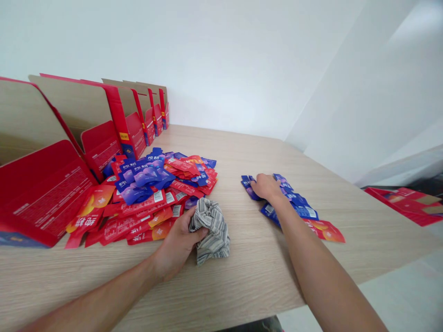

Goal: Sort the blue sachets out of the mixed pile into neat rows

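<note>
My left hand (pixel 182 242) is closed around a crumpled grey striped cloth (pixel 212 230), whose lower end rests on the table near the front. Farther right, my right hand (pixel 266 186) is on a blue packet (pixel 249 188), fingers bent down over it; the fingertips are partly hidden, so its grip cannot be made out. Around that hand lie several more blue packets (pixel 302 205) and a red-orange packet (pixel 327 229). Left of the cloth spreads a heaped pile of red packets (pixel 138 214) and blue packets (pixel 140 173).
A row of open red cardboard boxes (pixel 41 193) stands along the left side, close against the pile. White walls border the wooden table (pixel 238 286) at the back and right. Beyond the right edge, lower down, is a red box (pixel 401 200) with cardboard pieces.
</note>
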### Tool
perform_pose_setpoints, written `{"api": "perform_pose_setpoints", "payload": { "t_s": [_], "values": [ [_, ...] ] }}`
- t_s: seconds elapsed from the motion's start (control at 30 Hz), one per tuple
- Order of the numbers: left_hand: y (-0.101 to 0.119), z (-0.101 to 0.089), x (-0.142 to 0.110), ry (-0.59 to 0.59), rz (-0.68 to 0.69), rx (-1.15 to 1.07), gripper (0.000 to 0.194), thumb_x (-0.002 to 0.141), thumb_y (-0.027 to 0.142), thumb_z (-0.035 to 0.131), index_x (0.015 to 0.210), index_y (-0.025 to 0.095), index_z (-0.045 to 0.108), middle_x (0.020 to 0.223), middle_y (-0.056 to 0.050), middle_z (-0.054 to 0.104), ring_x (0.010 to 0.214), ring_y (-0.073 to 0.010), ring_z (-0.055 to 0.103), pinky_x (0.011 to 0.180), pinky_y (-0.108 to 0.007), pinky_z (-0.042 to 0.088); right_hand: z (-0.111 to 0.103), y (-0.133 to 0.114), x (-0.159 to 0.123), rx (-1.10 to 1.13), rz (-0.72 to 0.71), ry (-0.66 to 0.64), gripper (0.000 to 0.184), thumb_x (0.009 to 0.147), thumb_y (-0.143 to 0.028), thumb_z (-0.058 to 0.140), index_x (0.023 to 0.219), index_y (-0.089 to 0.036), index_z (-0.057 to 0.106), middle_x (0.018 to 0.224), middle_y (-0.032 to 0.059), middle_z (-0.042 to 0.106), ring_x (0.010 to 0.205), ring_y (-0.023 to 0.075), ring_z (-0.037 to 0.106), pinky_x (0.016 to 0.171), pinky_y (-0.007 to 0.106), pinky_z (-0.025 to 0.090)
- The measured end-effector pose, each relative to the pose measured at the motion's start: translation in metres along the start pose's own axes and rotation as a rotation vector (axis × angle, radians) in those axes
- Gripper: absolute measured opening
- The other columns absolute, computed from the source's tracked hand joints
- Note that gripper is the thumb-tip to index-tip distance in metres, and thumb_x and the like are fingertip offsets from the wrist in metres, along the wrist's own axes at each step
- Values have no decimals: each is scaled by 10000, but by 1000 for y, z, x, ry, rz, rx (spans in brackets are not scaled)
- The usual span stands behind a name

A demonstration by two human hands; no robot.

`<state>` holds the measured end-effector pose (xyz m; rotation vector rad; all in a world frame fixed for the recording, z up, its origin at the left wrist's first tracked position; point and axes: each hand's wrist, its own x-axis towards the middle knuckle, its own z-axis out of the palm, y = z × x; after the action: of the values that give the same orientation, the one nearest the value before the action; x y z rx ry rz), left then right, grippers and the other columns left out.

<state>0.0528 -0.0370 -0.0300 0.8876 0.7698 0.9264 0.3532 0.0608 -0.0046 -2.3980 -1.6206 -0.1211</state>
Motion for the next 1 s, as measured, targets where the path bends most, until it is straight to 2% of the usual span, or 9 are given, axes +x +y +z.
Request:
{"api": "perform_pose_setpoints", "payload": {
  "t_s": [0.13,0.23,0.33,0.4,0.47,0.57,0.67,0.8,1.0],
  "values": [
    [0,0,0,-9,14,-5,565,632,224,916,1162,170,728,1013,-62,774,1076,-277,695,891,-334,534,-17,-4,-7,-54,9,52,214,985,-172,538,947,-112,740,983,236,763,1054,361,722,1025,518,452],
    [1,-1,-1,-11,12,-17,588,634,221,914,1187,166,721,1007,-62,774,1052,-269,699,883,-328,535,-33,-10,-16,-29,10,152,322,1041,-193,403,1111,-118,708,984,202,758,989,329,725,931,445,482],
    [1,0,-1,-7,-15,-39,642,625,227,924,1224,160,703,1013,-65,777,1020,-261,707,863,-325,541,-37,-28,-35,357,-54,209,318,1036,-284,402,1015,-154,692,908,137,746,849,275,707,772,358,499],
    [2,1,-1,-2,-24,-53,649,614,230,934,1217,159,702,1020,-66,780,986,-251,714,859,-325,545,-28,-47,-57,770,-124,89,331,1016,-391,436,984,-172,683,821,81,728,725,233,676,675,325,501],
    [2,2,-1,-4,-24,-72,659,583,210,947,1195,159,707,1033,-63,784,953,-240,721,876,-329,548,-13,-67,-82,1029,-194,-91,361,993,-460,468,1073,-177,677,781,44,721,658,213,659,627,320,518],
    [4,4,-1,-7,-23,-111,709,531,172,958,1193,163,704,1051,-62,789,944,-246,730,889,-339,553,9,-88,-113,975,-356,-75,380,966,-382,526,1255,-167,647,1042,110,769,929,250,725,847,407,588],
    [3,3,-1,-6,-23,-131,714,548,157,940,1219,171,696,1069,-65,789,982,-260,734,892,-346,556,19,-94,-127,792,-503,29,450,1030,-326,430,1399,-134,600,1406,201,659,1313,277,618,1151,504,468],
    [0,0,-1,-16,13,-113,640,603,122,882,1216,180,708,1098,-58,782,1054,-249,720,957,-342,542,19,-91,-134,725,-561,-53,535,1093,-404,359,1507,-116,537,1531,210,580,1428,276,552,1235,510,399],
    [-2,0,-2,-12,37,-75,542,609,140,868,1129,177,720,1019,-53,776,998,-248,717,903,-344,557,14,-93,-158,659,-633,-160,721,1092,-549,368,1645,-88,347,1663,227,406,1574,313,352,1279,547,324]
  ]
}}
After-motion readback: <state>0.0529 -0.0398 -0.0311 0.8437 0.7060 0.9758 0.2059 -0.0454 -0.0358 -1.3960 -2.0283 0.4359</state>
